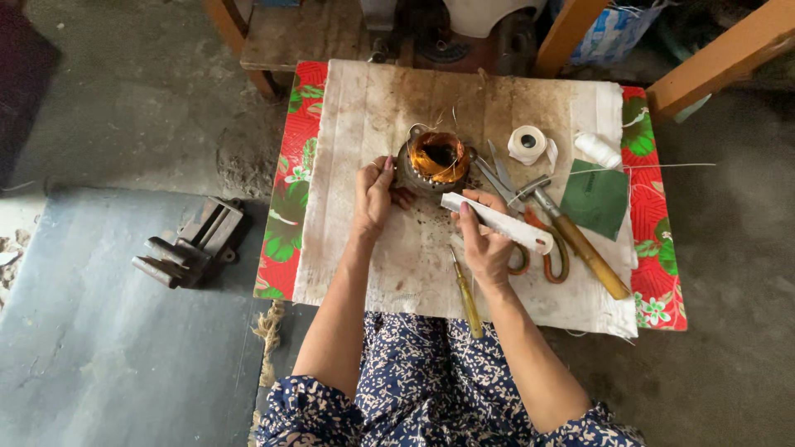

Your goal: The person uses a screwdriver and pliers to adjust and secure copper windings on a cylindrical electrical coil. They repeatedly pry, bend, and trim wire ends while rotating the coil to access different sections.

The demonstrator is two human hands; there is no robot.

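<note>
A round metal motor stator (pixel 436 163) with copper-orange windings sits near the middle of a stained white cloth (pixel 364 108) spread over a low board. The left hand (pixel 373 197) is at its nine o'clock, fingers curled against the stator's outer shell, thumb up near the rim. The right hand (pixel 486 242) lies at its five o'clock, fingers closed around a flat white strip (pixel 497 222) whose near end points toward the stator, without quite touching it so far as can be told.

At six o'clock from the right hand, a yellow-handled screwdriver (pixel 468 296) lies on the cloth. At three o'clock from the stator lie scissors (pixel 530 240) with orange-brown loops, and just beyond them a hammer (pixel 575 240) with a wooden handle. A roll of white tape (pixel 527 144) sits at two o'clock, with a white spool of thread (pixel 598 150) further right. A dark green square sheet (pixel 595 197) lies beside the hammer, its small label too faint to make out. A red floral mat (pixel 290 199) shows under the cloth's edges. Well off at nine o'clock, a small metal vise (pixel 192 243) rests on the floor.
</note>
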